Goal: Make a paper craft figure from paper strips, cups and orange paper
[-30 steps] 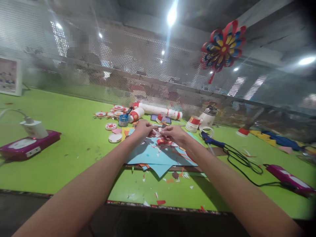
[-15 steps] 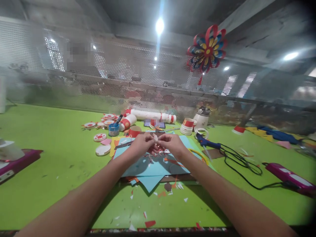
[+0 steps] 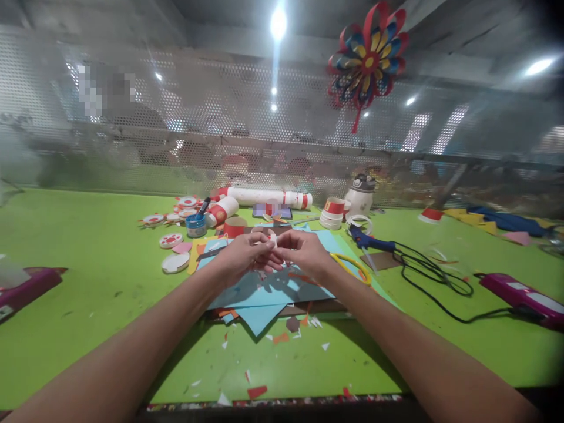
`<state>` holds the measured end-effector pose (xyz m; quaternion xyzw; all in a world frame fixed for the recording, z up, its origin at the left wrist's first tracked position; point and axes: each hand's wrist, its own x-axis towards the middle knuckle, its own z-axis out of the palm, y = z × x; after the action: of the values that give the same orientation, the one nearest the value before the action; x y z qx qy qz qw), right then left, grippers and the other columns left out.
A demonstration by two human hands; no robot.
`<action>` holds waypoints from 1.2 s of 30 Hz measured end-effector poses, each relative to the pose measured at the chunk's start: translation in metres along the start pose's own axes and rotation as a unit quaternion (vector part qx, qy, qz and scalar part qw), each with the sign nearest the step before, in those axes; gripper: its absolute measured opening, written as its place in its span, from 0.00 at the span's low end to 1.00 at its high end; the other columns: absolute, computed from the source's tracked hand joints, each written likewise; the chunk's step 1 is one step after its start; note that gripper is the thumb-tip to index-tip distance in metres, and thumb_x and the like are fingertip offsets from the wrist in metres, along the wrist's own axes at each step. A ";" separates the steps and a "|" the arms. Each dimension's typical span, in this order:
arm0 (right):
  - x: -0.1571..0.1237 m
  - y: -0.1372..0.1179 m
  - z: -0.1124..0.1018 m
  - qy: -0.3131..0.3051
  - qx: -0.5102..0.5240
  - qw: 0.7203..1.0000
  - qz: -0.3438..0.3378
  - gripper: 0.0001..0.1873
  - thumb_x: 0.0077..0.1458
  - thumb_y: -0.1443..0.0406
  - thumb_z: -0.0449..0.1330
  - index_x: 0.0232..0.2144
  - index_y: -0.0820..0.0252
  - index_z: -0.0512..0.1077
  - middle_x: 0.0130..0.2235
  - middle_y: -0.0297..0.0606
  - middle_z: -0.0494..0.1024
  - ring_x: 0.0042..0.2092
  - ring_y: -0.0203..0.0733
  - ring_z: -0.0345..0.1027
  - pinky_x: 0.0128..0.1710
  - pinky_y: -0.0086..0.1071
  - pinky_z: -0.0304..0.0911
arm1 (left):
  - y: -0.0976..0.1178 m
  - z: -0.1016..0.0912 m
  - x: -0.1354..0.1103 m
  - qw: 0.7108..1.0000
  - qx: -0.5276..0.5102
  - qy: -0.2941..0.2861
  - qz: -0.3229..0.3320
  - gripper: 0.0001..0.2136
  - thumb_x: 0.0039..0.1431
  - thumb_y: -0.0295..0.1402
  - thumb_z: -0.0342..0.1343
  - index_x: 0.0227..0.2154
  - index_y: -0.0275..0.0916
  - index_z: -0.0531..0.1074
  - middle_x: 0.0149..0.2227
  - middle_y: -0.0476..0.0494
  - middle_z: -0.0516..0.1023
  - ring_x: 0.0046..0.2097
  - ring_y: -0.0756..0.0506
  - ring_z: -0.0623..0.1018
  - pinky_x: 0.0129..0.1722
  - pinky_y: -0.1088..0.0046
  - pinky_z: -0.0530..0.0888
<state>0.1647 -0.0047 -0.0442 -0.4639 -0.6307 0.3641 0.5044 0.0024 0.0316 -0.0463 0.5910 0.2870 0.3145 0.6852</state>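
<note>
A small white paper piece (image 3: 273, 238) is pinched between my two hands above the blue paper sheets (image 3: 251, 298). My left hand (image 3: 244, 252) grips it with thumb and fingertips from the left. From the right, my right hand (image 3: 302, 249) closes thumb and forefinger on the same piece. Its exact shape is partly hidden by the fingers. Paper scraps lie on the blue sheet below. Yellow-handled scissors (image 3: 352, 267) rest by my right wrist, and a dark blade-like tool (image 3: 210, 252) lies beyond my left wrist.
A blue glue gun (image 3: 372, 242) with a looping black cord lies right, near a magenta power strip (image 3: 522, 298). Behind stand a blue jar (image 3: 196, 225), a white tube (image 3: 264, 197), paper rings (image 3: 331, 214) and a bottle (image 3: 360, 197). Decorated discs (image 3: 171, 240) lie left.
The view has tilted down and shifted slightly, so the hanging flower appears higher. My hands stay together on the white piece, with the fingers slightly repositioned and more of it showing.
</note>
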 end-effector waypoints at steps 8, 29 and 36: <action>0.007 0.005 -0.014 -0.045 0.043 0.996 0.062 0.19 0.44 0.52 0.64 0.22 0.64 0.72 0.18 0.31 0.69 0.20 0.30 0.58 0.20 0.27 0.53 | -0.001 0.006 -0.002 0.999 0.027 -0.042 -0.019 0.12 0.50 0.38 0.62 0.29 0.35 0.68 0.28 0.40 0.80 0.29 0.47 0.79 0.28 0.74 0.71; 0.003 -0.010 -0.020 -0.035 0.090 0.995 -0.013 0.12 0.42 0.59 0.66 0.24 0.64 0.76 0.19 0.30 0.71 0.21 0.29 0.59 0.21 0.27 0.53 | -0.004 0.010 -0.005 0.990 -0.099 -0.102 -0.005 0.08 0.59 0.30 0.55 0.35 0.29 0.74 0.34 0.37 0.80 0.35 0.48 0.80 0.36 0.75 0.74; 0.000 -0.015 -0.022 -0.060 0.078 0.995 -0.014 0.11 0.43 0.60 0.66 0.25 0.64 0.77 0.20 0.31 0.72 0.21 0.29 0.59 0.23 0.28 0.56 | -0.004 0.013 -0.007 0.991 -0.086 -0.105 -0.001 0.07 0.56 0.30 0.58 0.33 0.30 0.75 0.32 0.40 0.79 0.32 0.50 0.78 0.33 0.77 0.73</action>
<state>0.1829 -0.0100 -0.0251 -0.3914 -0.6363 0.4322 0.5052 0.0082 0.0178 -0.0484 0.5590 0.1861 0.2736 0.7603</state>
